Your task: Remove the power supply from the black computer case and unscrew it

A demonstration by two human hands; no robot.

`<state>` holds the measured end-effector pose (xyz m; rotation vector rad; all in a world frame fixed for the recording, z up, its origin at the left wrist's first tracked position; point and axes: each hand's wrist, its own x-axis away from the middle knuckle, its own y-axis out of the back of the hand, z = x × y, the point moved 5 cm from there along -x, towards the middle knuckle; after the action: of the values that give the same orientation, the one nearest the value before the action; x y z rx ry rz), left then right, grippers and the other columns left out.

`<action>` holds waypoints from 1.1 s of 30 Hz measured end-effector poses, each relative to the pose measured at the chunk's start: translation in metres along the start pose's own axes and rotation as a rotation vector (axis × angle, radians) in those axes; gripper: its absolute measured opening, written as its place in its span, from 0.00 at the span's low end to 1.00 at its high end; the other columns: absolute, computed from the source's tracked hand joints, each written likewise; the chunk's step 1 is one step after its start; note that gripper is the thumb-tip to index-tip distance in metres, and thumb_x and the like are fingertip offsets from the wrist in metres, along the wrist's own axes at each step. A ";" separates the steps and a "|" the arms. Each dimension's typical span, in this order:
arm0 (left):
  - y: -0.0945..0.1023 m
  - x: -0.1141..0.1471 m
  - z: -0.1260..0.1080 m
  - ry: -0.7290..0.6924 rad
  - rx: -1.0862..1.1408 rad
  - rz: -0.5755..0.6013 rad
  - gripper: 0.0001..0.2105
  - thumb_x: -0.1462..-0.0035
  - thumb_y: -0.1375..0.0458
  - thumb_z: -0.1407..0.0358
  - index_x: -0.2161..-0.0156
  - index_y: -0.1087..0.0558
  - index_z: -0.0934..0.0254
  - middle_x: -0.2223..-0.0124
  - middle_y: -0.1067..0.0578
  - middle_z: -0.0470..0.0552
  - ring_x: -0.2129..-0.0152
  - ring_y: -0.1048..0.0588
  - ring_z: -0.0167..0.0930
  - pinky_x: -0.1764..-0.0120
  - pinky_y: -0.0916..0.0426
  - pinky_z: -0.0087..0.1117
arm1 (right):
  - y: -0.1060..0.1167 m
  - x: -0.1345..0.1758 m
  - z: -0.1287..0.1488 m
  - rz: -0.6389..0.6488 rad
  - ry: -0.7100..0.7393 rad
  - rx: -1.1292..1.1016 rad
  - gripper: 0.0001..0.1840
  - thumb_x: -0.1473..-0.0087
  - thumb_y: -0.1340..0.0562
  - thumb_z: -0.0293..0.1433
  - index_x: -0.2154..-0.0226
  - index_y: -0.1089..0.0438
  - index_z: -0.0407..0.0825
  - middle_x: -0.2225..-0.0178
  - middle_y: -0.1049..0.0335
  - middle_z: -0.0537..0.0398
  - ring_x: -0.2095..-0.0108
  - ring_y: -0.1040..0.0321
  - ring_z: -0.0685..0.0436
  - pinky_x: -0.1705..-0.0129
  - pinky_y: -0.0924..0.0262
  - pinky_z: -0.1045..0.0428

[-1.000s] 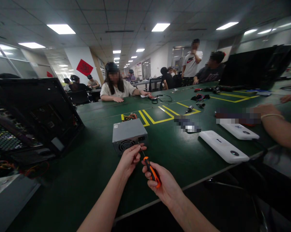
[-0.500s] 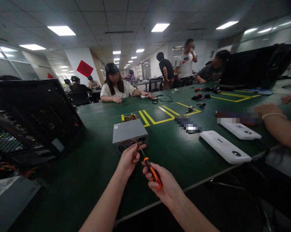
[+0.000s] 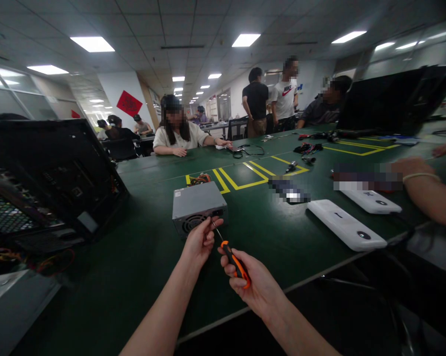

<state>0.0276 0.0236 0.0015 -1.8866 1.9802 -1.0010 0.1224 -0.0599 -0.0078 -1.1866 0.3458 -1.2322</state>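
My right hand [image 3: 247,274] is wrapped round the orange and black handle of a screwdriver [image 3: 234,262], whose thin shaft points up and to the left. At its tip, the thumb and forefinger of my left hand [image 3: 201,241] are pinched together; anything small between them is hidden. Just beyond my left fingers a grey power supply unit [image 3: 198,200] rests on the green table, its fan grille and socket facing me. A bundle of coloured cables [image 3: 200,179] lies behind it.
A black computer case [image 3: 60,183] stands at left, with a grey metal box [image 3: 19,306] nearer me. White power banks [image 3: 344,225] lie at right beside a co-worker's arm [image 3: 428,193]. Another person [image 3: 180,131] sits across the green table [image 3: 148,212].
My right hand and the screwdriver have shifted very slightly right and down. My left hand stays pinched at the tip. In the background, a standing person has straightened up.
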 end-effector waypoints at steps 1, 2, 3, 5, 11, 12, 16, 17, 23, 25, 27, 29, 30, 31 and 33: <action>0.000 0.000 0.001 0.011 0.018 0.005 0.08 0.45 0.50 0.69 0.65 0.31 0.72 0.66 0.26 0.54 0.91 0.47 0.12 0.92 0.54 0.13 | 0.000 0.000 0.000 0.001 -0.004 -0.008 0.10 0.46 0.48 0.26 0.66 0.33 0.37 0.77 0.37 0.52 0.82 0.44 0.58 0.89 0.54 0.65; 0.000 -0.001 0.001 0.018 0.032 0.009 0.07 0.45 0.50 0.69 0.65 0.31 0.72 0.66 0.26 0.54 0.91 0.47 0.12 0.92 0.54 0.13 | 0.000 0.000 0.001 0.002 -0.006 -0.014 0.10 0.46 0.48 0.26 0.66 0.34 0.37 0.77 0.37 0.52 0.82 0.44 0.58 0.89 0.54 0.65; 0.000 -0.001 0.002 0.022 0.042 0.013 0.07 0.46 0.49 0.69 0.65 0.31 0.72 0.66 0.26 0.54 0.91 0.47 0.12 0.92 0.54 0.13 | 0.000 0.000 0.001 0.003 -0.010 -0.019 0.10 0.46 0.48 0.26 0.66 0.34 0.37 0.77 0.37 0.52 0.82 0.44 0.58 0.89 0.54 0.65; 0.000 -0.001 0.002 0.023 0.058 0.017 0.07 0.46 0.49 0.69 0.65 0.32 0.72 0.66 0.26 0.54 0.91 0.47 0.11 0.92 0.53 0.12 | 0.000 0.000 0.002 0.008 -0.016 -0.030 0.10 0.46 0.48 0.26 0.67 0.34 0.37 0.77 0.37 0.52 0.82 0.44 0.58 0.89 0.54 0.65; -0.001 -0.001 0.003 0.025 0.061 0.016 0.07 0.46 0.48 0.69 0.66 0.31 0.71 0.65 0.26 0.54 0.91 0.47 0.11 0.92 0.53 0.13 | 0.001 -0.001 0.004 0.022 -0.017 -0.049 0.10 0.47 0.47 0.26 0.68 0.33 0.37 0.77 0.37 0.51 0.82 0.43 0.58 0.89 0.53 0.66; -0.002 -0.001 0.003 0.026 0.053 0.016 0.07 0.46 0.48 0.69 0.65 0.31 0.71 0.64 0.26 0.54 0.91 0.47 0.11 0.92 0.53 0.13 | 0.001 -0.001 0.004 0.019 -0.012 -0.049 0.10 0.47 0.47 0.26 0.68 0.33 0.38 0.77 0.37 0.51 0.82 0.43 0.58 0.89 0.53 0.66; -0.003 -0.002 0.002 0.016 0.025 0.010 0.07 0.47 0.48 0.69 0.65 0.31 0.71 0.64 0.26 0.55 0.91 0.47 0.11 0.92 0.54 0.13 | -0.001 -0.002 0.003 -0.006 0.005 -0.053 0.10 0.47 0.47 0.26 0.68 0.33 0.38 0.78 0.37 0.52 0.83 0.44 0.58 0.89 0.54 0.66; -0.003 -0.002 0.002 0.011 0.020 0.004 0.07 0.47 0.48 0.69 0.65 0.31 0.71 0.64 0.26 0.55 0.91 0.47 0.11 0.92 0.54 0.13 | -0.002 -0.002 0.003 -0.011 0.005 -0.054 0.10 0.46 0.48 0.26 0.68 0.33 0.38 0.78 0.37 0.52 0.83 0.44 0.58 0.89 0.54 0.66; -0.004 0.003 0.000 -0.002 -0.023 -0.033 0.08 0.47 0.48 0.68 0.64 0.31 0.71 0.64 0.26 0.55 0.91 0.48 0.12 0.91 0.55 0.14 | -0.008 -0.001 0.000 -0.031 0.005 -0.053 0.12 0.45 0.50 0.26 0.68 0.33 0.37 0.78 0.37 0.53 0.83 0.45 0.59 0.89 0.56 0.66; -0.003 0.005 0.001 -0.004 -0.052 -0.045 0.08 0.47 0.48 0.68 0.64 0.31 0.71 0.64 0.26 0.55 0.91 0.49 0.12 0.91 0.55 0.15 | -0.009 -0.001 0.000 -0.041 0.011 -0.047 0.12 0.45 0.50 0.26 0.69 0.33 0.37 0.79 0.37 0.53 0.83 0.45 0.59 0.89 0.56 0.66; -0.002 0.006 0.002 -0.015 -0.082 -0.047 0.09 0.48 0.48 0.67 0.64 0.30 0.72 0.64 0.25 0.56 0.91 0.48 0.12 0.91 0.55 0.16 | -0.010 -0.002 0.000 -0.042 0.017 -0.045 0.10 0.47 0.48 0.26 0.69 0.33 0.38 0.79 0.37 0.53 0.83 0.45 0.58 0.89 0.57 0.66; 0.000 0.005 0.002 -0.036 -0.116 -0.044 0.09 0.49 0.46 0.67 0.64 0.30 0.72 0.66 0.25 0.55 0.92 0.48 0.13 0.91 0.54 0.17 | -0.011 -0.003 -0.002 -0.042 0.026 -0.038 0.08 0.49 0.46 0.27 0.70 0.33 0.39 0.79 0.36 0.53 0.83 0.45 0.58 0.89 0.57 0.65; 0.001 0.005 0.003 -0.049 -0.133 -0.045 0.10 0.50 0.45 0.66 0.64 0.29 0.72 0.67 0.25 0.54 0.92 0.48 0.13 0.91 0.53 0.17 | -0.011 -0.004 -0.003 -0.045 0.034 -0.030 0.08 0.50 0.45 0.27 0.71 0.33 0.39 0.79 0.36 0.53 0.83 0.45 0.58 0.89 0.57 0.65; 0.002 0.005 0.002 -0.062 -0.149 -0.049 0.10 0.51 0.44 0.66 0.64 0.29 0.71 0.69 0.25 0.53 0.92 0.48 0.13 0.90 0.53 0.17 | -0.011 -0.005 -0.005 -0.050 0.045 -0.016 0.08 0.50 0.45 0.27 0.71 0.33 0.40 0.79 0.36 0.53 0.83 0.44 0.57 0.88 0.56 0.65; 0.002 0.004 0.002 -0.089 -0.174 -0.061 0.10 0.52 0.43 0.66 0.65 0.29 0.71 0.72 0.26 0.51 0.92 0.49 0.13 0.90 0.54 0.18 | -0.010 -0.004 -0.007 -0.061 0.085 0.025 0.07 0.51 0.44 0.28 0.71 0.34 0.41 0.79 0.36 0.53 0.82 0.44 0.57 0.87 0.55 0.64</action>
<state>0.0261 0.0194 0.0000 -2.0540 2.0279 -0.7672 0.1103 -0.0585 -0.0034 -1.1333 0.3584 -1.3388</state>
